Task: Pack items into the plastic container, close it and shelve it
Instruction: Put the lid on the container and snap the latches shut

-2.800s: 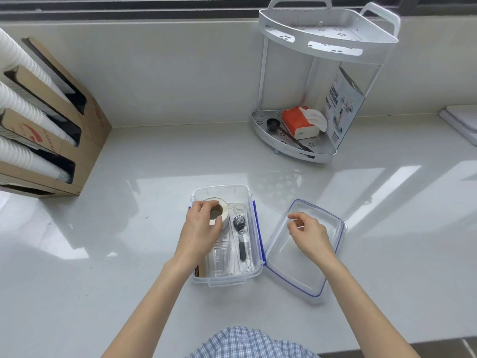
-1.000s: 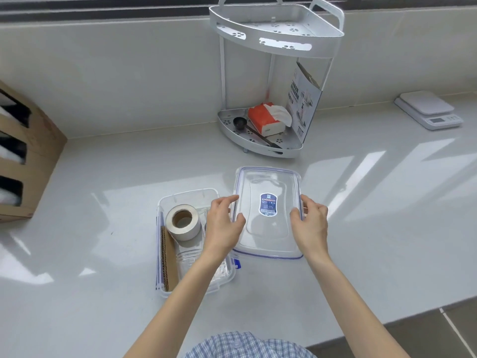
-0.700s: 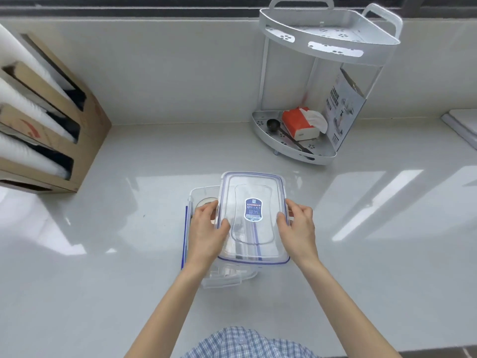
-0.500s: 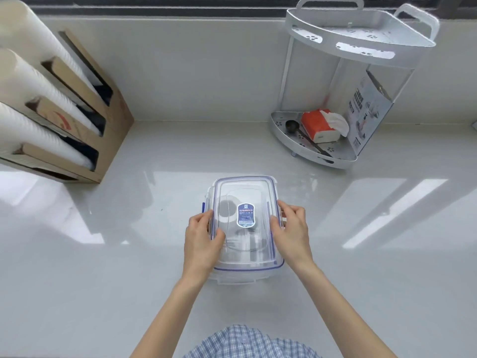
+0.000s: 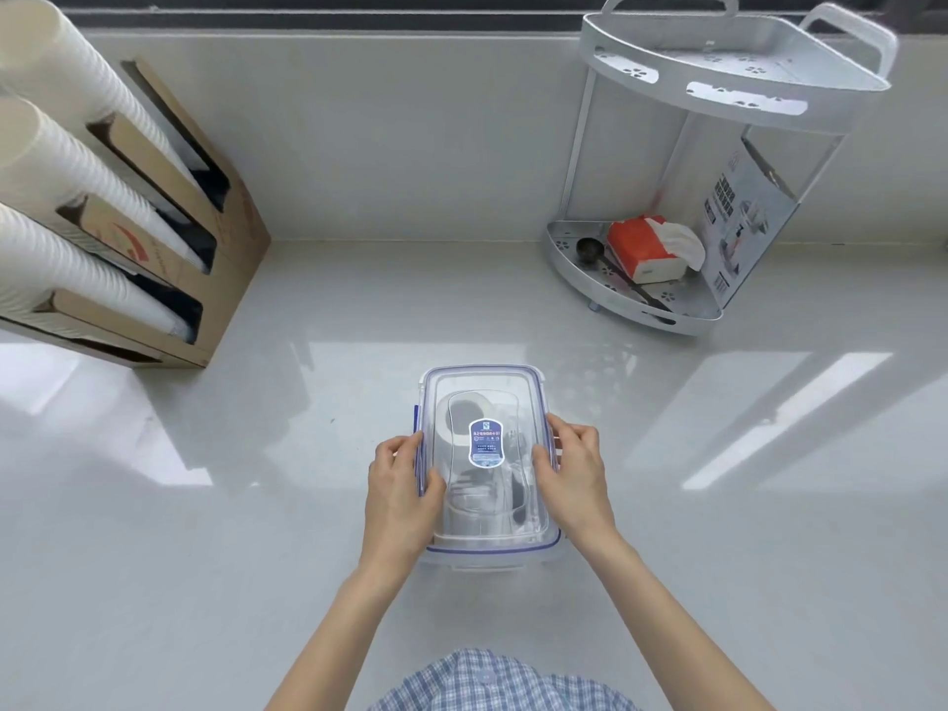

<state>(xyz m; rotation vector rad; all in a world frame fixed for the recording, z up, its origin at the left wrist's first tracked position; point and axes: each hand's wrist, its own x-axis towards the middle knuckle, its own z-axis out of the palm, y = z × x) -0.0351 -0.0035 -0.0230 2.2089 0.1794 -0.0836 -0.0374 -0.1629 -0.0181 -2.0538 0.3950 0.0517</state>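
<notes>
The clear plastic container (image 5: 482, 559) stands on the white counter, straight in front of me. Its clear lid (image 5: 482, 382) with a blue seal and a blue label lies squarely on top. Through the lid I see a roll of tape (image 5: 451, 418) and a dark utensil; the rest inside is blurred. My left hand (image 5: 397, 492) presses on the lid's left long edge, thumb on top. My right hand (image 5: 574, 477) holds the right long edge the same way. The two-tier white corner shelf (image 5: 738, 94) stands at the back right.
The shelf's lower tier holds an orange tissue pack (image 5: 646, 251), a black scoop (image 5: 587, 247) and a printed card (image 5: 744, 218). A cardboard dispenser with stacks of white paper cups (image 5: 77, 197) stands at the back left. A wall runs behind the counter.
The lid was lifted from the counter at the right, turned over and set onto the container. Both hands now rest on its long edges.
</notes>
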